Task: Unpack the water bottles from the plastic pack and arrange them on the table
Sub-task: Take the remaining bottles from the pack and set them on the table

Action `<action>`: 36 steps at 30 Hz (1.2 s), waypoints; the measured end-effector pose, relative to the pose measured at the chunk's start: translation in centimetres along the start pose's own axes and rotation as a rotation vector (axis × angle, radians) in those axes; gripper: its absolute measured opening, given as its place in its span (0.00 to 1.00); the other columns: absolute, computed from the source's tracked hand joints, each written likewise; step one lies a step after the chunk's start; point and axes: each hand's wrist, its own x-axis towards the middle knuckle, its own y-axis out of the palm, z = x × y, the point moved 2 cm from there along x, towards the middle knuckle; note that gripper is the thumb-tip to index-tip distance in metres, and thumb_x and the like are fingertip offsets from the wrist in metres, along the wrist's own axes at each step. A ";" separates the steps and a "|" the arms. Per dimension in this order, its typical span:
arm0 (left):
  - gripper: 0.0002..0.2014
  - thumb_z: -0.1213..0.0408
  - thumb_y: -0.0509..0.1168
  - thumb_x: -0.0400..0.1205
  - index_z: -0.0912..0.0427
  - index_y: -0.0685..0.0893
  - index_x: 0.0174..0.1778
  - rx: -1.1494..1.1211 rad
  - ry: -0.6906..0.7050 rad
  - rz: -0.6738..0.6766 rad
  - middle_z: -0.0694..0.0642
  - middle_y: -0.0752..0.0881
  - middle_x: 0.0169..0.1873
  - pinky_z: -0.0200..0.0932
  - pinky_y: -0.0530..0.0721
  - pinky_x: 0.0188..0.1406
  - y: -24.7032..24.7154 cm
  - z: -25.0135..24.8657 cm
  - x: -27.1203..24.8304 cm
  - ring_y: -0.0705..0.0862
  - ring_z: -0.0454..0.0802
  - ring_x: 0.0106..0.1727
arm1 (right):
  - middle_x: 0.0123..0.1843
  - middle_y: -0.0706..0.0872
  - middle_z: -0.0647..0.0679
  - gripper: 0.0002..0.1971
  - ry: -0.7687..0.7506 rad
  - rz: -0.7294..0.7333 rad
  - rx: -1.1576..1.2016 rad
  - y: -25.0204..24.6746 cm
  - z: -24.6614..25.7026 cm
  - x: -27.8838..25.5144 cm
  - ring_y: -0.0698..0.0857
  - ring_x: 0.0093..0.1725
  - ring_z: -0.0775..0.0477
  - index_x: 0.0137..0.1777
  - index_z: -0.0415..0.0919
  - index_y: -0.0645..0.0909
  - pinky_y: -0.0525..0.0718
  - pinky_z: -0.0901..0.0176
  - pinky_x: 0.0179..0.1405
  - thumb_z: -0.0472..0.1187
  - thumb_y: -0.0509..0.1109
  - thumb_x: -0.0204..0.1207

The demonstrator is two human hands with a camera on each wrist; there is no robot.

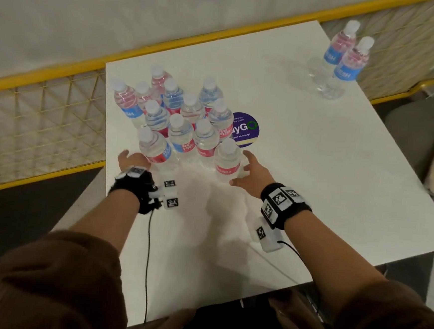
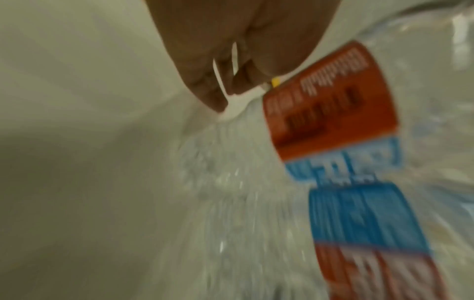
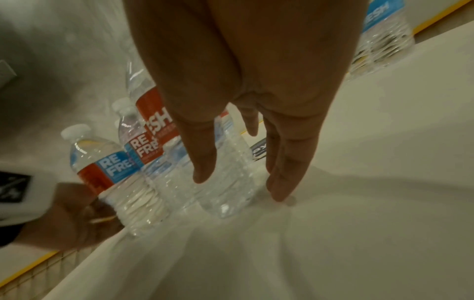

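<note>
Several water bottles (image 1: 186, 115) with red and blue labels stand clustered on the left of the white table (image 1: 315, 159). Two more bottles (image 1: 349, 58) stand at the far right corner. My left hand (image 1: 130, 159) lies against the left side of the front-left bottle (image 1: 154, 149), low down near the table edge, with its fingers (image 2: 205, 87) fairly straight in a blurred left wrist view. My right hand (image 1: 251, 172) is spread beside the front-right bottle (image 1: 226, 162), holding nothing. In the right wrist view its fingertips (image 3: 279, 192) touch the table next to that bottle (image 3: 156, 119).
A round purple sticker (image 1: 247, 130) is on the table just behind my right hand. A yellow mesh railing (image 1: 32, 118) runs along the left and far sides. A grey seat (image 1: 410, 133) sits off the right edge. Cables hang from both wrist cameras.
</note>
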 end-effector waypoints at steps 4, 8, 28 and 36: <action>0.19 0.65 0.54 0.86 0.62 0.72 0.74 0.400 -0.030 0.081 0.61 0.77 0.70 0.32 0.78 0.43 2.2 4.8 -6.4 0.78 0.55 0.69 | 0.69 0.77 0.41 0.37 0.051 -0.018 0.031 -2.4 -2.5 -0.9 0.80 0.63 0.42 0.78 0.48 0.63 0.77 0.57 0.55 0.44 0.76 0.71; 0.18 0.61 0.48 0.89 0.61 0.80 0.64 0.620 -0.075 0.236 0.59 0.83 0.64 0.41 0.72 0.62 7.4 5.3 -15.3 0.78 0.53 0.69 | 0.61 0.84 0.42 0.25 0.094 -0.048 0.086 -6.6 -6.1 -2.0 0.82 0.55 0.44 0.67 0.46 0.76 0.82 0.50 0.58 0.45 0.77 0.70; 0.20 0.73 0.59 0.80 0.48 0.87 0.60 1.044 1.011 1.241 0.56 0.50 0.84 0.44 0.51 0.82 43.4 -1.0 -48.2 0.48 0.56 0.84 | 0.40 0.84 0.44 0.13 0.334 -0.592 0.524 -35.7 -27.1 -10.0 0.82 0.39 0.48 0.38 0.49 0.77 0.81 0.52 0.44 0.32 0.59 0.79; 0.24 0.74 0.59 0.78 0.63 0.72 0.73 0.943 1.184 0.996 0.57 0.54 0.83 0.41 0.70 0.70 47.2 -1.4 -49.6 0.69 0.54 0.77 | 0.74 0.76 0.44 0.33 0.428 -0.548 0.293 -42.5 -28.8 -8.7 0.75 0.72 0.39 0.75 0.49 0.70 0.71 0.45 0.73 0.64 0.60 0.72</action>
